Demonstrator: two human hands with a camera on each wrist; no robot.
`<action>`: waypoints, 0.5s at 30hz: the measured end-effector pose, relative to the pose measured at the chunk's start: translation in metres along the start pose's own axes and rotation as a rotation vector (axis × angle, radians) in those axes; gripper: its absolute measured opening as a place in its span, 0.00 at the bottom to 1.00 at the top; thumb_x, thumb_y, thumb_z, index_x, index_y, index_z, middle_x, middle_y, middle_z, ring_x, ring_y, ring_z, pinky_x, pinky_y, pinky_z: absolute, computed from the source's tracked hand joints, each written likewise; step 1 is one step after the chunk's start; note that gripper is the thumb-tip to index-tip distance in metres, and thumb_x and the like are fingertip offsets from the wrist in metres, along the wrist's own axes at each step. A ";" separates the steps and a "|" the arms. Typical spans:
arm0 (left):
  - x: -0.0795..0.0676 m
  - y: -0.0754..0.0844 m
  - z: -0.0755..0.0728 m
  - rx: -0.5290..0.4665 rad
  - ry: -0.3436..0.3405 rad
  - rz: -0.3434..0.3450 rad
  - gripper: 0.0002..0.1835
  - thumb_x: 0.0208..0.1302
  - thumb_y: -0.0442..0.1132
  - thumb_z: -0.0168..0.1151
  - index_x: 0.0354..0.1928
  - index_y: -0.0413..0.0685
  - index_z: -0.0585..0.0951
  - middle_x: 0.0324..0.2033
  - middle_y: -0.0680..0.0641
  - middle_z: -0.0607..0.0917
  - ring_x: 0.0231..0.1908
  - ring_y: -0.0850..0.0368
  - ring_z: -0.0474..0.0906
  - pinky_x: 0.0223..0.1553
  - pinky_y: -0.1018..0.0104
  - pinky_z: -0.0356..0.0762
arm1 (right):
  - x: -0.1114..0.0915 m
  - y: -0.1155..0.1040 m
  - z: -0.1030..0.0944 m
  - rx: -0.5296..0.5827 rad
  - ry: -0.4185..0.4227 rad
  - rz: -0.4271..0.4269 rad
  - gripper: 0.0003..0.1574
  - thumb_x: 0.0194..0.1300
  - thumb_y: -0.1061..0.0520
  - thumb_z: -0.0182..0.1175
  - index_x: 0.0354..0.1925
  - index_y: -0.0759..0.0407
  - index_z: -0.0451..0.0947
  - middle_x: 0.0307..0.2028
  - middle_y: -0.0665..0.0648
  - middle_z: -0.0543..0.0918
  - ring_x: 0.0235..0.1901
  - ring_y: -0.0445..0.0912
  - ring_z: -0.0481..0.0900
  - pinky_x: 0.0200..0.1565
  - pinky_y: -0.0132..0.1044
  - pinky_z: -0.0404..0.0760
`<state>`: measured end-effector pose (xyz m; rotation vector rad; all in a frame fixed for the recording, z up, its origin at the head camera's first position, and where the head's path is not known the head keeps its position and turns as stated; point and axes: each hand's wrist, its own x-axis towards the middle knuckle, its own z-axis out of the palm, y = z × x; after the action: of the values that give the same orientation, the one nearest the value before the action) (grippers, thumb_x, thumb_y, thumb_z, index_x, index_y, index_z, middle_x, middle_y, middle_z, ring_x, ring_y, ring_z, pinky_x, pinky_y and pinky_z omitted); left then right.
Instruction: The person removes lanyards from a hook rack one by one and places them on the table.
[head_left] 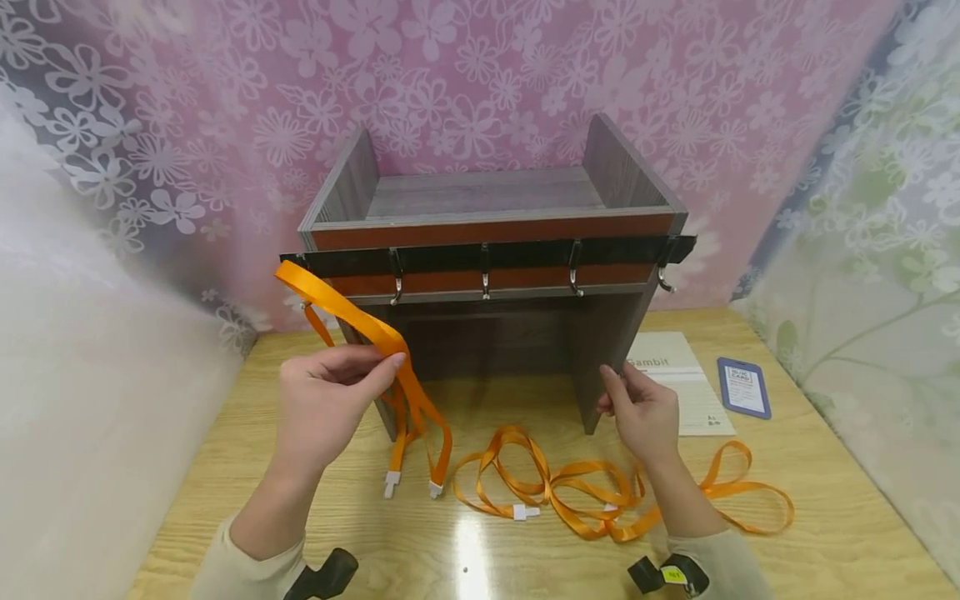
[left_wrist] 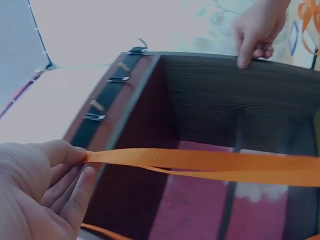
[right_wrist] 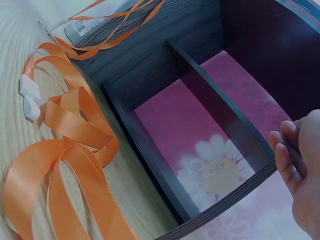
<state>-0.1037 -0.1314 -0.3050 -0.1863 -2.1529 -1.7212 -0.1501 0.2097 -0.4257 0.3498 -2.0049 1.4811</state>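
Note:
My left hand (head_left: 322, 400) pinches an orange lanyard (head_left: 341, 308) between thumb and fingers. The loop's upper end is beside the left end of the black hook rail (head_left: 442, 258); whether it is round the leftmost hook, I cannot tell. Below the hand hang straps with two white clips (head_left: 392, 482). My right hand (head_left: 648, 408) grips the front edge of the right side panel (head_left: 611, 350) of a grey wooden shelf (head_left: 487, 196); in the left wrist view its thumb lies against the panel's inner face. More orange lanyards (head_left: 555, 483) lie tangled on the table before the shelf.
Several silver hooks (head_left: 576, 271) stick out from the rail on the shelf front. On the right of the wooden table (head_left: 225, 467) lie a pale notepad (head_left: 701, 400) and a blue card holder (head_left: 744, 388). A flowered wall (head_left: 480, 83) stands close behind.

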 end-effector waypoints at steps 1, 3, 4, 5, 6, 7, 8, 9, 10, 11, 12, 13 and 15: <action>0.000 0.004 -0.003 -0.002 0.006 0.002 0.05 0.56 0.32 0.75 0.33 0.37 0.90 0.27 0.54 0.91 0.28 0.60 0.88 0.33 0.68 0.86 | 0.001 0.000 0.000 0.000 0.001 0.002 0.06 0.63 0.76 0.60 0.37 0.83 0.81 0.14 0.70 0.80 0.13 0.40 0.80 0.19 0.30 0.81; -0.001 0.011 -0.010 -0.020 0.022 0.003 0.05 0.55 0.31 0.76 0.32 0.36 0.90 0.26 0.54 0.91 0.26 0.60 0.87 0.31 0.70 0.85 | 0.001 -0.002 -0.001 0.001 0.006 0.032 0.07 0.63 0.75 0.61 0.39 0.83 0.81 0.14 0.70 0.80 0.13 0.40 0.80 0.20 0.30 0.81; -0.002 0.014 -0.013 -0.031 0.030 -0.001 0.05 0.54 0.30 0.76 0.32 0.35 0.89 0.26 0.54 0.91 0.26 0.60 0.87 0.31 0.71 0.84 | 0.001 -0.003 -0.001 0.004 0.007 0.052 0.09 0.64 0.75 0.61 0.41 0.84 0.81 0.14 0.70 0.79 0.13 0.40 0.80 0.20 0.31 0.81; -0.004 0.016 -0.016 -0.045 0.032 -0.007 0.05 0.53 0.29 0.76 0.32 0.35 0.89 0.26 0.54 0.91 0.26 0.60 0.87 0.31 0.72 0.84 | 0.001 -0.004 -0.001 0.002 0.008 0.075 0.11 0.64 0.74 0.61 0.43 0.84 0.81 0.14 0.69 0.80 0.13 0.39 0.80 0.20 0.32 0.82; -0.006 0.019 -0.019 -0.063 0.038 -0.010 0.05 0.52 0.27 0.76 0.31 0.34 0.89 0.26 0.53 0.91 0.25 0.61 0.86 0.29 0.73 0.83 | 0.000 -0.005 -0.001 -0.001 0.008 0.097 0.12 0.64 0.74 0.61 0.45 0.85 0.80 0.14 0.68 0.80 0.13 0.38 0.80 0.20 0.32 0.82; -0.008 0.021 -0.022 -0.085 0.043 -0.014 0.05 0.51 0.26 0.76 0.31 0.34 0.89 0.26 0.52 0.91 0.24 0.61 0.85 0.28 0.74 0.82 | 0.000 -0.007 -0.002 -0.004 0.006 0.118 0.14 0.64 0.73 0.61 0.47 0.85 0.79 0.14 0.68 0.80 0.13 0.37 0.80 0.20 0.32 0.82; -0.010 0.023 -0.025 -0.103 0.048 -0.014 0.05 0.51 0.24 0.76 0.31 0.33 0.89 0.26 0.51 0.91 0.23 0.60 0.85 0.27 0.74 0.82 | 0.000 -0.008 -0.002 -0.005 0.006 0.143 0.15 0.65 0.73 0.62 0.48 0.84 0.79 0.14 0.66 0.80 0.13 0.36 0.80 0.20 0.32 0.82; -0.013 0.024 -0.028 -0.124 0.053 -0.017 0.06 0.50 0.23 0.75 0.31 0.33 0.89 0.25 0.50 0.91 0.23 0.60 0.84 0.27 0.74 0.82 | -0.001 -0.009 -0.002 -0.007 0.002 0.160 0.16 0.65 0.72 0.62 0.49 0.84 0.78 0.14 0.66 0.81 0.13 0.36 0.80 0.20 0.32 0.82; -0.016 0.025 -0.030 -0.136 0.061 -0.020 0.06 0.49 0.22 0.75 0.31 0.32 0.89 0.26 0.50 0.91 0.23 0.60 0.85 0.28 0.73 0.82 | -0.001 -0.010 -0.002 -0.004 -0.001 0.176 0.16 0.65 0.71 0.62 0.49 0.84 0.79 0.14 0.65 0.81 0.13 0.36 0.80 0.21 0.33 0.82; -0.019 0.026 -0.032 -0.139 0.069 -0.026 0.07 0.48 0.22 0.75 0.31 0.32 0.88 0.25 0.49 0.90 0.23 0.60 0.85 0.28 0.73 0.83 | -0.001 -0.011 -0.002 -0.004 -0.004 0.186 0.16 0.66 0.71 0.62 0.49 0.83 0.79 0.14 0.65 0.81 0.14 0.37 0.80 0.21 0.32 0.83; -0.021 0.027 -0.034 -0.140 0.083 -0.027 0.07 0.48 0.21 0.75 0.31 0.32 0.88 0.25 0.49 0.90 0.22 0.59 0.85 0.28 0.72 0.83 | -0.001 -0.011 -0.002 -0.002 -0.007 0.194 0.15 0.66 0.70 0.62 0.48 0.82 0.80 0.15 0.65 0.81 0.14 0.38 0.80 0.21 0.33 0.83; -0.024 0.027 -0.036 -0.135 0.093 -0.032 0.07 0.48 0.21 0.75 0.31 0.32 0.88 0.25 0.49 0.90 0.22 0.59 0.85 0.29 0.72 0.84 | 0.000 -0.012 -0.002 0.003 -0.009 0.199 0.14 0.66 0.70 0.62 0.47 0.81 0.81 0.15 0.65 0.81 0.14 0.39 0.81 0.22 0.33 0.83; -0.028 0.027 -0.038 -0.126 0.105 -0.033 0.08 0.47 0.21 0.75 0.32 0.31 0.88 0.25 0.49 0.90 0.23 0.58 0.86 0.31 0.71 0.84 | 0.001 -0.012 -0.003 0.006 -0.009 0.200 0.12 0.66 0.70 0.62 0.46 0.80 0.82 0.15 0.66 0.81 0.14 0.42 0.81 0.22 0.34 0.83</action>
<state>-0.0606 -0.1580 -0.2836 -0.0920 -1.9855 -1.8440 -0.1438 0.2082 -0.4154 0.1624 -2.0925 1.6086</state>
